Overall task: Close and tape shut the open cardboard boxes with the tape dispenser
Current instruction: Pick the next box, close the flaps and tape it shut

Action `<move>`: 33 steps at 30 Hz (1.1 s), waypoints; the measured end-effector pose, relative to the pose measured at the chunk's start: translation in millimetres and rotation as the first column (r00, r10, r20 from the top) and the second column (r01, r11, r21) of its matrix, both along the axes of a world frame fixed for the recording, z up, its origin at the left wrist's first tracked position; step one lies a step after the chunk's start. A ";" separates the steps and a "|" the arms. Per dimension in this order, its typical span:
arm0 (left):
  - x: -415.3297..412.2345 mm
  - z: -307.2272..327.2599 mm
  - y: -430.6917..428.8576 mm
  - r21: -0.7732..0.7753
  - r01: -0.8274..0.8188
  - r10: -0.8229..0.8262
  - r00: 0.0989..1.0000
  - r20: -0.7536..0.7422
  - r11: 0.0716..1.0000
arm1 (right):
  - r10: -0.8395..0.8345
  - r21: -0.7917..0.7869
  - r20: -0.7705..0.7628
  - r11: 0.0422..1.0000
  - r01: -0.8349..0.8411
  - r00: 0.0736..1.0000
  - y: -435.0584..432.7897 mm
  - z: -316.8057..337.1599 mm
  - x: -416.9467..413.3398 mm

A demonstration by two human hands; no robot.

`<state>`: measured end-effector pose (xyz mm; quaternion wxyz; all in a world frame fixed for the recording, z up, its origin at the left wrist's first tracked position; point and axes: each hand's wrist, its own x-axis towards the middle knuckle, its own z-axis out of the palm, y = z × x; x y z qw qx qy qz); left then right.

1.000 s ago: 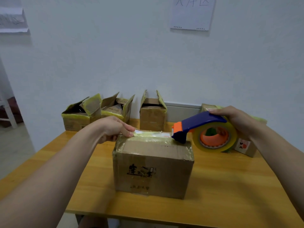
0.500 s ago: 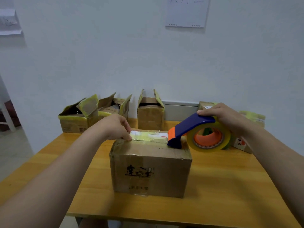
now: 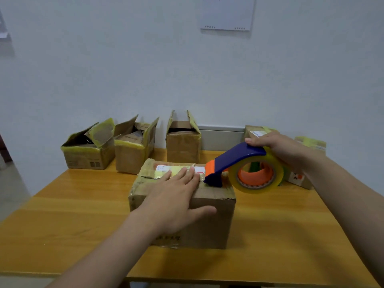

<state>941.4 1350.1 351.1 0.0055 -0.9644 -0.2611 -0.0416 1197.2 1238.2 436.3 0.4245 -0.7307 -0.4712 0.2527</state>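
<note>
A closed cardboard box (image 3: 214, 221) stands mid-table with a strip of yellowish tape (image 3: 166, 170) along its top seam. My left hand (image 3: 176, 196) lies flat on the box top, fingers straight and pressing on the tape, thumb over the front edge. My right hand (image 3: 278, 147) grips the blue and orange tape dispenser (image 3: 234, 161) from above. The dispenser's orange nose rests on the right end of the box top, and its yellow tape roll (image 3: 256, 175) hangs past the right edge.
Three open boxes (image 3: 89, 154) (image 3: 133, 156) (image 3: 182, 146) stand along the back of the wooden table (image 3: 62, 215) by the wall. Two taped boxes (image 3: 299, 179) sit behind my right hand. A paper sheet (image 3: 227, 13) hangs on the wall.
My left hand left the far left end of the tape and now lies flat on the box top over the strip. The dispenser stays at the box's right end.
</note>
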 end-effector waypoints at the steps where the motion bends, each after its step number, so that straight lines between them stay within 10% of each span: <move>1: 1.1 -1.0 0.4 0.012 0.004 -0.005 1.000 0.010 1.000 | -0.015 0.022 0.004 1.000 0.015 1.000 0.4 -3.5 0.3; 33: 54.1 -8.8 -19.2 0.010 -0.040 0.040 0.997 0.064 0.999 | -0.130 0.138 0.026 0.983 0.125 0.991 -22.0 -16.8 24.6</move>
